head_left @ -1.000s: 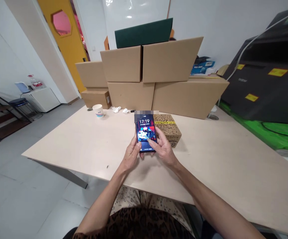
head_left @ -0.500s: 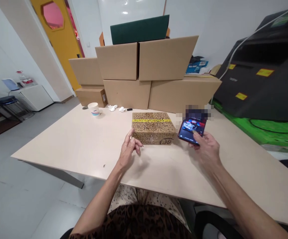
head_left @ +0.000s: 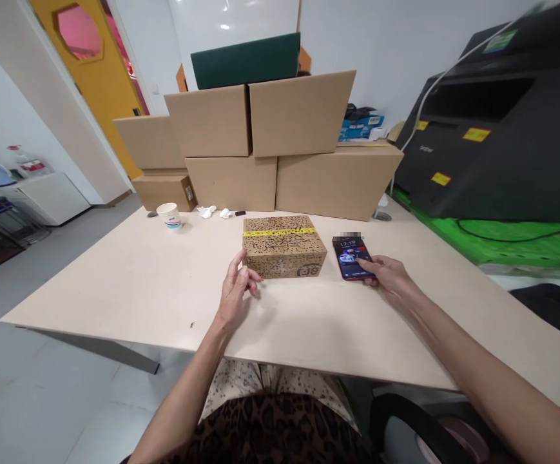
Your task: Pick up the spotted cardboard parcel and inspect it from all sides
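A small brown speckled box with a yellow tape strip stands in the middle of the pale table. Just right of it a phone with a lit screen lies flat on the table. My right hand is still on the phone's near right corner, thumb on its edge. My left hand hovers at the box's front left corner, fingers loosely curled and holding nothing.
Large cardboard cartons are stacked along the table's far side, with a dark green folder on top. A paper cup and crumpled paper bits lie at the back left. A big black printer stands on the right.
My right hand carried the phone from in front of me to the right and lowered it onto the table beside the box. My left hand let go of it and stays near the box.
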Tool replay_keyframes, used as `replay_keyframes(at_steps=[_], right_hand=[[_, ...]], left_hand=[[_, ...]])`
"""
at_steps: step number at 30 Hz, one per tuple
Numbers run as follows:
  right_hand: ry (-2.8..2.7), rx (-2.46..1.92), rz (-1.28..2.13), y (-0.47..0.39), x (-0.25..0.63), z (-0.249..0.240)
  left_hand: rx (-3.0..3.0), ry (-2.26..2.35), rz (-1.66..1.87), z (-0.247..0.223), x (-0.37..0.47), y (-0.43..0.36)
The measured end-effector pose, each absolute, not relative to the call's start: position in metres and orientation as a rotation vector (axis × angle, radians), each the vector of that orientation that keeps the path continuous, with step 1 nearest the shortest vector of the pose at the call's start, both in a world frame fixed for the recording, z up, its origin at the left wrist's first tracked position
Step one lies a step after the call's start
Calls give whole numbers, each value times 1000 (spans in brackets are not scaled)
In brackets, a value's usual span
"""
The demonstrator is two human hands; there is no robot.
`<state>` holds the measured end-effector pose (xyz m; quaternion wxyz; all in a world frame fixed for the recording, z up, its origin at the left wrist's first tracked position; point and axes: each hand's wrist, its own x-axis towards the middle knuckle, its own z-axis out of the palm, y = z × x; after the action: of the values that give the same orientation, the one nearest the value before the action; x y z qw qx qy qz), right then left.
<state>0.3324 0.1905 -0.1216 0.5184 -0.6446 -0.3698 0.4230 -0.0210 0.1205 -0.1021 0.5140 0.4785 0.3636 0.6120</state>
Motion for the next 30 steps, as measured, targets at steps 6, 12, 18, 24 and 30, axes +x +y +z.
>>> replay_keyframes(at_steps=[6,12,18,24,30], right_hand=[[-1078,-1724,863,190,335,-120],[-1244,-1918,621,196,342,-118],[-1385,-1998,447,191,339,-121],[-1620,-1567,612,169,282,-110],[-1682,-1160,795,142,197,-97]], left_hand=[[1140,903,1527,-103,-22,122],[1170,1095,1809,-110,-25,133],[1145,1330,1693,-103,-27,151],[1172,1200,1399,-86,-18,155],[1157,1287,1632,-80,-58,125]])
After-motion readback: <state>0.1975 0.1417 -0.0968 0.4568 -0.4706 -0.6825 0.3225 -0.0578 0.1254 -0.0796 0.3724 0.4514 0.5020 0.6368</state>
